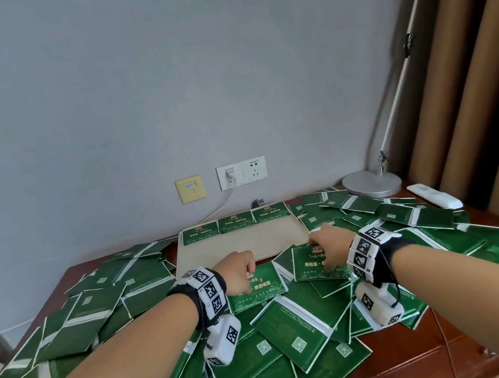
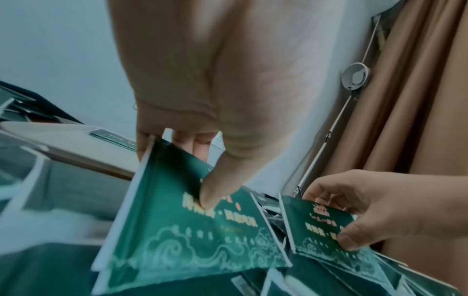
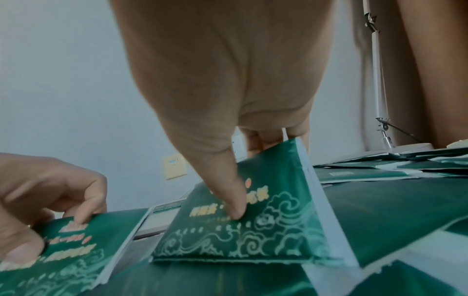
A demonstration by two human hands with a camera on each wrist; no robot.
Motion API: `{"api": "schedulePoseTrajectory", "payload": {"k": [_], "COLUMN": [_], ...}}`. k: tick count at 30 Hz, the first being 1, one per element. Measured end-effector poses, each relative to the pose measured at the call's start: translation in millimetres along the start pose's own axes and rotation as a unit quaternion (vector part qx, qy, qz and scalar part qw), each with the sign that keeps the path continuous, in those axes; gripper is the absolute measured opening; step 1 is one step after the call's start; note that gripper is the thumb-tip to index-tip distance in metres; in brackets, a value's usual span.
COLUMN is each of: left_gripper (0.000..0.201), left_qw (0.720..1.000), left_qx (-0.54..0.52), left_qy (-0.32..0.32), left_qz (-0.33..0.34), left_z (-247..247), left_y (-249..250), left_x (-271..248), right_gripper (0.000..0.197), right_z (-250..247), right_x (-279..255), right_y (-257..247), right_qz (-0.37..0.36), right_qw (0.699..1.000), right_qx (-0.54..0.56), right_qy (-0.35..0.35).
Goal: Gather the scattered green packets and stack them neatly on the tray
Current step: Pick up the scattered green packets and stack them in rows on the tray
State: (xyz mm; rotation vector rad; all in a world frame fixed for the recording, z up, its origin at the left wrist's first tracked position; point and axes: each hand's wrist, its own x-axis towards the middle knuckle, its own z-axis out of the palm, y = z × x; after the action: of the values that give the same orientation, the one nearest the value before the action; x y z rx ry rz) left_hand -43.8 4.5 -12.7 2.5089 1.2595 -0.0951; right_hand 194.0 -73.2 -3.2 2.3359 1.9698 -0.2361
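1. My left hand (image 1: pixel 237 272) pinches one green packet (image 1: pixel 257 287), lower centre of the head view.
2. My right hand (image 1: pixel 330 249) pinches another packet (image 1: pixel 312 266) just right of it.
3. Tray (image 1: pixel 243 244) sits mid-frame (three packets (image 1: pixel 235 222) lined along its far edge).

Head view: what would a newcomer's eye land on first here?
The sea of green packets covering the wooden desk grabs attention first. Next, both hands near the pile's middle: the left hand and right hand each pinch one packet. Behind them, the beige tray holds three neat stacks along its far edge.
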Motion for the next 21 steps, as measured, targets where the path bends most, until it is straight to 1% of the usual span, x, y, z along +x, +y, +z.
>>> {"api": "schedulePoseTrajectory", "payload": {"k": [2,3,4,6,8,11,14,17,21], "left_gripper": [0.031,0.032,0.034,0.039,0.041,0.040,0.039,0.037,0.034], "left_qw": [1.000,1.000,1.000,0.999,0.997,0.992,0.984,0.977,0.968], "left_qx": [-0.012,-0.017,-0.025,-0.048,-0.065,-0.099,-0.132,-0.156,-0.167], "left_qy": [0.005,0.005,0.006,0.014,0.030,0.072,0.113,0.136,0.169], "left_qz": [-0.005,-0.008,-0.009,-0.013,-0.014,-0.014,-0.022,-0.047,-0.078], "left_z": [-5,-8,-10,-14,-20,-33,-46,-60,-75], "left_y": [0,1,2,1,1,-2,-9,-25,-52], "left_x": [-3,-5,-6,-9,-12,-15,-18,-13,-2], "right_gripper": [0.055,0.046,0.039,0.031,0.029,0.029,0.025,0.024,0.026], "right_z": [-3,-5,-6,-10,-18,-33,-48,-59,-70], "right_x": [-1,-1,-2,-2,-3,0,11,33,71], "right_y": [-3,-5,-6,-10,-13,-17,-21,-24,-26], "right_qz": [0.002,0.000,-0.004,-0.011,-0.023,-0.041,-0.057,-0.064,-0.062], "right_qw": [1.000,1.000,0.999,0.998,0.997,0.994,0.988,0.982,0.978], "right_qx": [0.013,0.024,0.034,0.051,0.064,0.084,0.106,0.124,0.139], "right_qy": [0.013,0.018,0.021,0.025,0.036,0.060,0.095,0.124,0.140]}}
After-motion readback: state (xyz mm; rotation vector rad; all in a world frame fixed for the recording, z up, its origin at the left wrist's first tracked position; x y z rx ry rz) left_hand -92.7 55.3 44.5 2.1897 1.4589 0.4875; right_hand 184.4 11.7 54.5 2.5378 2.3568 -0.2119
